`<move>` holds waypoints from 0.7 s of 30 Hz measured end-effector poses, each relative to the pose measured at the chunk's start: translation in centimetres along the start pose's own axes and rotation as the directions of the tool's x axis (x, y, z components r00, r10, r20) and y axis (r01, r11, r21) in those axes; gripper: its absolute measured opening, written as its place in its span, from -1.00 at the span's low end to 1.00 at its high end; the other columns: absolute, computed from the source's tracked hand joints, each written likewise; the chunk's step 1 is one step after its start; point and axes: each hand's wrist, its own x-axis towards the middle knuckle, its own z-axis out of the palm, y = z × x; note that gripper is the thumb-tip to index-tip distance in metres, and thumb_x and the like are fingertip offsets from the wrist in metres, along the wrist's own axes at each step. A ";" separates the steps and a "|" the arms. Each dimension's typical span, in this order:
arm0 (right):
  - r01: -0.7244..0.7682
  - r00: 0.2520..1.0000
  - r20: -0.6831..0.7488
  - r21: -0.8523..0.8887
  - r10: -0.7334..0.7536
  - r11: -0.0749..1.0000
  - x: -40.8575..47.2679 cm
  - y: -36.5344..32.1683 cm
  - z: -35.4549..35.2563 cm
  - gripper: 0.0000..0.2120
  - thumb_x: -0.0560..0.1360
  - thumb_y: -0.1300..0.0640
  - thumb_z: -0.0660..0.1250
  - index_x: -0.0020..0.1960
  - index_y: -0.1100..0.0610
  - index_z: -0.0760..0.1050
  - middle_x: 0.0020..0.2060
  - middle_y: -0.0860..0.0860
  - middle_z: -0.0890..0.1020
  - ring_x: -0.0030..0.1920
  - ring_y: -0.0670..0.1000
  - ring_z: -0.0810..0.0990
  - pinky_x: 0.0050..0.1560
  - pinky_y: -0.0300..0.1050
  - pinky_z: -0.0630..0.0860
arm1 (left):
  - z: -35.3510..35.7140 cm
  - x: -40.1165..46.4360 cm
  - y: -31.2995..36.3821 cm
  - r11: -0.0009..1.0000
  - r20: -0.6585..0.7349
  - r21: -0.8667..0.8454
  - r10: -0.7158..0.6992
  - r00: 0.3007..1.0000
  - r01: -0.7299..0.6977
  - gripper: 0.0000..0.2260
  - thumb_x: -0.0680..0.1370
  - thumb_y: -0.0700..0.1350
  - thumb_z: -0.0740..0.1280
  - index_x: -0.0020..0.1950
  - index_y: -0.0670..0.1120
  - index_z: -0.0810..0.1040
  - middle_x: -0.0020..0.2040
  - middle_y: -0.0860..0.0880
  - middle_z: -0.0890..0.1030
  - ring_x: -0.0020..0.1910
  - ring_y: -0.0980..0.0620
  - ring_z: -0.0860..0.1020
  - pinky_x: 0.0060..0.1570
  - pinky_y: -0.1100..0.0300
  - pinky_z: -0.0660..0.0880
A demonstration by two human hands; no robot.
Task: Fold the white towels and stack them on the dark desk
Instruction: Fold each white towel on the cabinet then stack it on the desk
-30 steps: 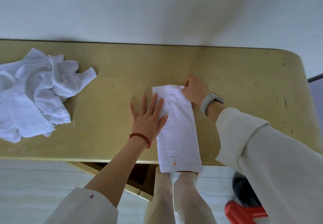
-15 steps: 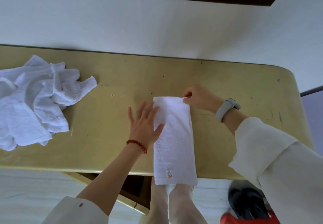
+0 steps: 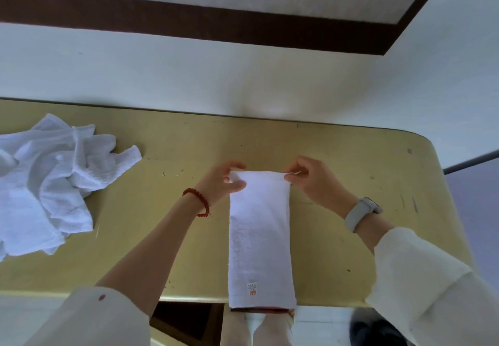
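Both hands at the far end of a folded towel

The left hand (image 3: 225, 181) and right hand (image 3: 310, 181) each pinched a far corner of the long folded white towel (image 3: 259, 237), which lay on the yellowish desk (image 3: 351, 183) and overhung its near edge; a crumpled towel pile (image 3: 48, 183) sat well apart at the left.

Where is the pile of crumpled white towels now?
In the head view, the pile of crumpled white towels lies at the left end of the yellowish table, left of the left hand.
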 end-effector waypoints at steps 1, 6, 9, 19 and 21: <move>-0.006 1.000 -0.022 0.034 0.007 0.999 0.0 0.4 0.1 -0.83 0.46 0.25 0.33 -0.24 0.03 0.47 -0.27 -0.14 0.57 -0.21 -0.14 0.55 -0.14 -0.30 0.44 | 0.1 0.0 -0.1 0.999 -0.025 -0.007 0.032 0.999 -0.032 -0.73 0.45 -0.15 0.37 0.03 0.16 0.43 0.00 -0.05 0.46 -0.12 0.07 0.41 -0.05 0.32 0.39; -0.034 0.998 -0.041 0.097 0.039 0.995 0.1 1.3 0.4 -0.79 0.44 0.24 0.35 -0.27 -0.03 0.44 -0.27 -0.07 0.59 -0.18 -0.09 0.59 -0.13 -0.31 0.44 | 0.2 -0.4 0.2 0.997 -0.017 0.040 0.060 0.998 -0.060 -0.73 0.49 -0.20 0.29 -0.13 0.21 0.36 -0.02 -0.13 0.48 -0.14 0.00 0.43 -0.04 0.11 0.45; -0.085 0.996 0.010 0.094 0.085 0.992 0.5 1.6 0.4 -0.83 0.45 0.25 0.35 -0.25 0.04 0.46 -0.28 -0.09 0.57 -0.23 -0.14 0.54 -0.16 -0.34 0.42 | 0.2 -0.2 0.2 0.996 -0.018 0.082 0.045 0.999 -0.044 -0.73 0.50 -0.27 0.26 -0.20 0.12 0.37 -0.16 0.07 0.46 -0.23 0.07 0.41 -0.22 0.28 0.37; -0.183 0.979 0.096 0.025 0.180 0.983 2.0 1.1 0.3 -0.96 0.45 0.22 0.35 -0.19 0.14 0.55 -0.30 -0.07 0.56 -0.26 -0.11 0.50 -0.22 -0.35 0.40 | -0.5 -0.2 1.0 0.996 -0.097 0.080 0.043 0.994 -0.035 -0.72 0.46 -0.33 0.28 -0.25 0.07 0.50 -0.23 0.00 0.55 -0.22 0.17 0.51 -0.23 0.44 0.37; -0.190 0.974 0.135 0.051 0.181 0.981 2.1 1.0 0.4 -0.95 0.45 0.23 0.34 -0.18 0.15 0.56 -0.31 -0.08 0.57 -0.25 -0.14 0.50 -0.21 -0.37 0.39 | -0.6 -0.4 1.2 0.997 -0.078 0.058 0.048 0.996 -0.044 -0.71 0.47 -0.37 0.25 -0.26 0.02 0.52 -0.29 0.11 0.53 -0.33 0.34 0.46 -0.30 0.53 0.32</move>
